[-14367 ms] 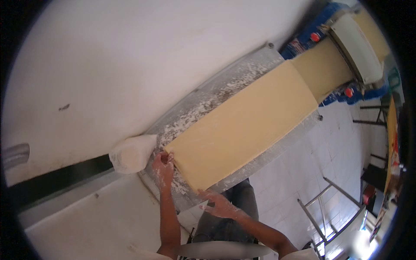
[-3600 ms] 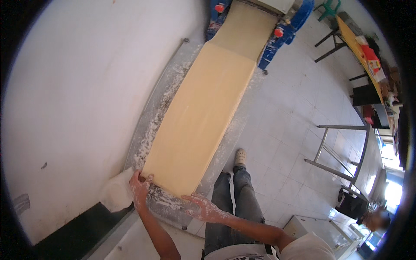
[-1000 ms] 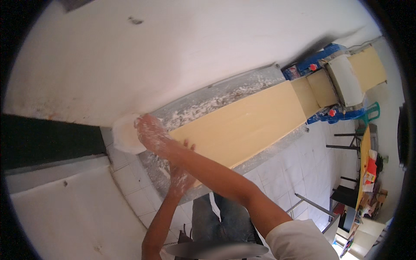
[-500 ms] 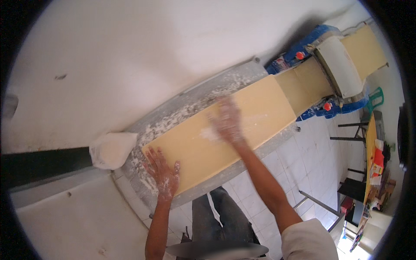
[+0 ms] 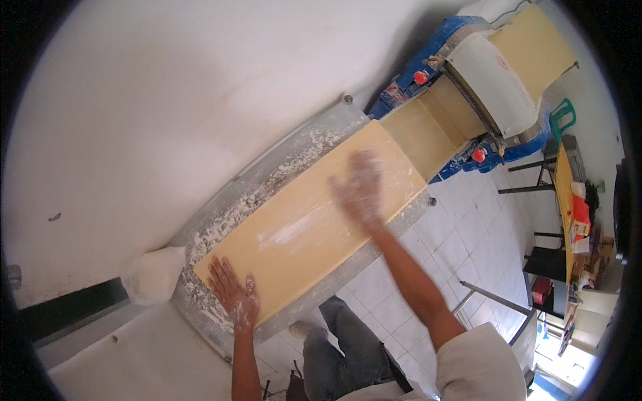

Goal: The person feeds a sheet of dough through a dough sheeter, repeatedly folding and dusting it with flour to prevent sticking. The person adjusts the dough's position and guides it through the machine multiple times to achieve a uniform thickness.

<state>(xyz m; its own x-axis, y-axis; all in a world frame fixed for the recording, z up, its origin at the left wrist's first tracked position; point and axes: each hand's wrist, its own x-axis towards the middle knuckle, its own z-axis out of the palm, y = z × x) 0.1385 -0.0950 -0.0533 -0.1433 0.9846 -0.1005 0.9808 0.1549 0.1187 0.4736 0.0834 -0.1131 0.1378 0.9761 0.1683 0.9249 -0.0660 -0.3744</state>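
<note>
The long, flat, pale-yellow dough sheet lies on the grey metal table, its far right end toward the blue-and-white roller machine. At its near left end, the floury left hand rests palm down, fingers straight, slightly parted, grasping nothing. The blurred right hand, fingers loosely spread and empty, is over the far half, contact unclear.

A loose white sleeve, cut short, and there were the jeans, faded blue-grey! One pale shoe showed; the left grip looked powder-dusted, the blurred right grip too.
</note>
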